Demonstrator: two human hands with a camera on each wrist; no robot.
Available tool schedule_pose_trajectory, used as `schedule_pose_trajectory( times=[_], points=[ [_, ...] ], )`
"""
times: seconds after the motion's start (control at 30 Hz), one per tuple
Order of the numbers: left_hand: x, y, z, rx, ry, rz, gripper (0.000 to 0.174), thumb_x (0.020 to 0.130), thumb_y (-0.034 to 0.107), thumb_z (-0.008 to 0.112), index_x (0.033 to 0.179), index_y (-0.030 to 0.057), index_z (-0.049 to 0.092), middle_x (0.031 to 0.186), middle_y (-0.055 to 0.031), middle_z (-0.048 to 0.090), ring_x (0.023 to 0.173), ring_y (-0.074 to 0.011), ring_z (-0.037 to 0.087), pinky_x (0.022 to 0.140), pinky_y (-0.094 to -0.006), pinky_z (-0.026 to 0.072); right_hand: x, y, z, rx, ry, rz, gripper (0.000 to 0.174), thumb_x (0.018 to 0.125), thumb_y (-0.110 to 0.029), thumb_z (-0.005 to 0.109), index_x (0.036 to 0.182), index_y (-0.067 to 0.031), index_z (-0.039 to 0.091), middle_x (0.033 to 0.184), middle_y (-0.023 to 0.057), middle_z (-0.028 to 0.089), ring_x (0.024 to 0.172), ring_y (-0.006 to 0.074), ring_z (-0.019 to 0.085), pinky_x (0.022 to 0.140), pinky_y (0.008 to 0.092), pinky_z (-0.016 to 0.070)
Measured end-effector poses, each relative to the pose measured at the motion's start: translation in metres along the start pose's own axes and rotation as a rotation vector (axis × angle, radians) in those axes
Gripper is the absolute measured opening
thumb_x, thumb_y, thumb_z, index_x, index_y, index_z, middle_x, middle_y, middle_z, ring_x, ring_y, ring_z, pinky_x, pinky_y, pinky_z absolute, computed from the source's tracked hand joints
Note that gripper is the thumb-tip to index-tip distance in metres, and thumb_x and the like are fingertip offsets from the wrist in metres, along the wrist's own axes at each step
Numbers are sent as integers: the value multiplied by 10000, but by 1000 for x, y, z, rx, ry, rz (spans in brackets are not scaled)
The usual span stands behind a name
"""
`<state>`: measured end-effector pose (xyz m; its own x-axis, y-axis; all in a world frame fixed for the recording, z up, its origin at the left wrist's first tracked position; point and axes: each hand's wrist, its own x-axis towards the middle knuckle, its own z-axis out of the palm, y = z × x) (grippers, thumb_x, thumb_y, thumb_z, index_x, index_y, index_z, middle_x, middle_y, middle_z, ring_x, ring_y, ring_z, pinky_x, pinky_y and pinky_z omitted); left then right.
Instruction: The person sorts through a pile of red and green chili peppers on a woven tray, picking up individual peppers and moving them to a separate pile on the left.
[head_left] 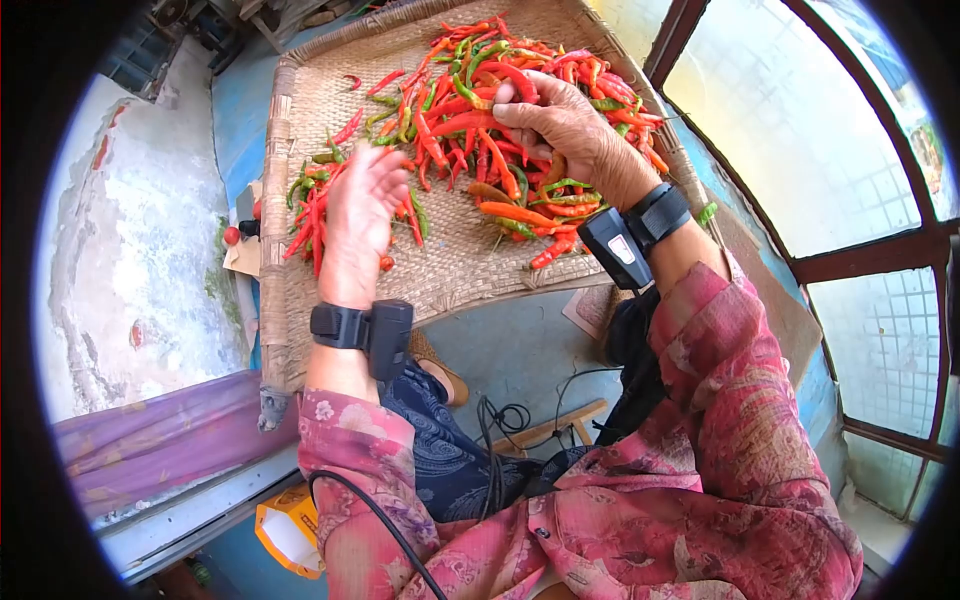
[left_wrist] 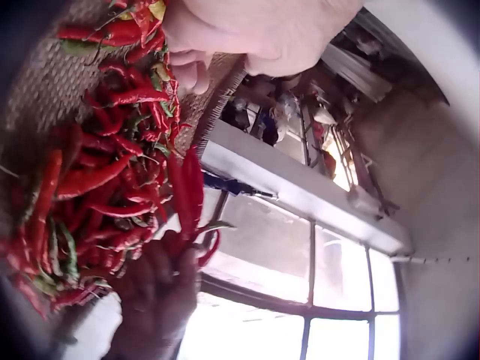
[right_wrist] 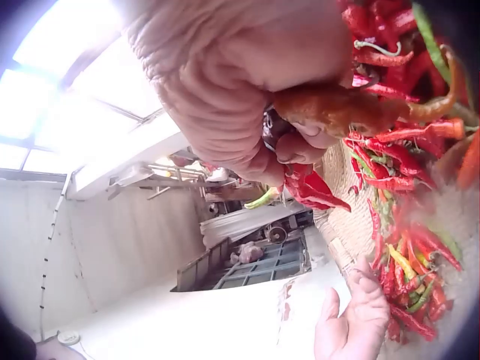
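Red, orange and green chili peppers (head_left: 470, 120) lie heaped on a woven tray (head_left: 460, 275). The right hand (head_left: 580, 135) is over the heap, fingers curled round several peppers; in the left wrist view long red peppers (left_wrist: 187, 195) stick out of that hand (left_wrist: 154, 300). In the right wrist view, a brownish-orange pepper (right_wrist: 337, 109) and a red one (right_wrist: 313, 187) show at the right hand (right_wrist: 225, 82). The left hand (head_left: 365, 205), slightly blurred, is above a smaller pepper pile (head_left: 312, 215) at the tray's left, fingers loosely extended, holding nothing visible; its palm (right_wrist: 356, 322) faces up.
Framed windows (head_left: 800, 130) stand at the right, a peeling white wall (head_left: 140, 250) at the left. Below the tray are black cables (head_left: 495, 420), a wooden stool (head_left: 560, 428) and a foot in a tan shoe (head_left: 450, 383). An orange box (head_left: 290, 530) sits at lower left.
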<state>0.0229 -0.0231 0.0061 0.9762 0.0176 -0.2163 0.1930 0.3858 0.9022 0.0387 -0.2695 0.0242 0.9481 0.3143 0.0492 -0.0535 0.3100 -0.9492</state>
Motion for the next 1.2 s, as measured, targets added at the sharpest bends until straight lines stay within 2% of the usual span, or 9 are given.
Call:
schedule_pose_trajectory(
  times=[0.1, 0.27, 0.4, 0.5, 0.6, 0.8, 0.93, 1.0, 1.2],
  points=[
    [-11, -6, 28, 61, -198, -125, 399, 849, 385, 610, 1012, 26, 549, 842, -55, 623, 711, -120, 586, 621, -249, 497, -1, 2, 15, 7, -8, 1, 130, 794, -81, 656, 879, -72, 558, 646, -24, 535, 466, 31, 451, 368, 177, 346],
    [-12, -20, 36, -64, -275, -93, 300, 879, 320, 583, 1054, 78, 558, 827, -35, 622, 687, -108, 567, 619, -234, 482, -4, 14, 29, -42, -70, 26, 130, 806, -91, 643, 905, -64, 562, 644, -27, 524, 469, 41, 459, 386, 187, 361],
    [-8, -21, 35, -72, -200, 59, 234, 878, 278, 589, 980, 67, 572, 796, -25, 613, 657, -92, 562, 575, -222, 476, -4, 17, 35, -32, 52, -14, 93, 809, -80, 619, 877, -68, 556, 651, -24, 518, 492, 43, 467, 387, 193, 358],
    [-7, -17, 31, -93, -150, 146, 207, 880, 255, 586, 929, 55, 576, 767, -26, 612, 621, -88, 563, 532, -222, 481, 4, 20, 24, -186, 312, -126, 69, 796, -62, 583, 848, -91, 548, 653, -38, 487, 525, 46, 438, 436, 219, 375],
    [4, -2, 12, -141, 8, 212, 205, 901, 240, 550, 911, 37, 578, 759, -54, 623, 600, -111, 573, 524, -240, 499, 4, 15, 15, -185, 292, -94, 83, 837, -72, 590, 893, -89, 532, 665, -44, 480, 482, 25, 426, 363, 180, 342],
    [27, 8, -36, -335, 329, 244, 291, 912, 240, 522, 963, -46, 528, 887, -135, 625, 780, -179, 596, 749, -291, 507, -4, 10, 18, -11, 148, -56, 86, 835, -86, 595, 905, -93, 544, 662, -33, 495, 468, 26, 411, 373, 177, 326],
    [3, 5, -4, -98, -98, -27, 334, 876, 321, 584, 1000, 11, 562, 879, -109, 649, 712, -144, 618, 657, -258, 520, -8, 3, 26, 32, 4, -38, 95, 825, -97, 602, 906, -96, 554, 661, -29, 525, 454, 33, 410, 387, 178, 333],
    [-4, 2, 16, -100, -276, -105, 364, 895, 342, 549, 1064, 20, 560, 955, -103, 641, 779, -148, 609, 698, -268, 511, -10, 4, 30, 0, -25, -53, 105, 833, -114, 594, 927, -87, 555, 666, -33, 525, 459, 28, 411, 389, 175, 333],
    [-3, -11, 28, -119, -282, 67, 403, 866, 383, 584, 1048, 25, 555, 867, -65, 620, 740, -130, 600, 670, -267, 523, -14, 6, 40, -31, -134, 21, 154, 829, -117, 590, 971, -67, 557, 658, -18, 513, 463, 39, 421, 395, 183, 343]
  ],
)
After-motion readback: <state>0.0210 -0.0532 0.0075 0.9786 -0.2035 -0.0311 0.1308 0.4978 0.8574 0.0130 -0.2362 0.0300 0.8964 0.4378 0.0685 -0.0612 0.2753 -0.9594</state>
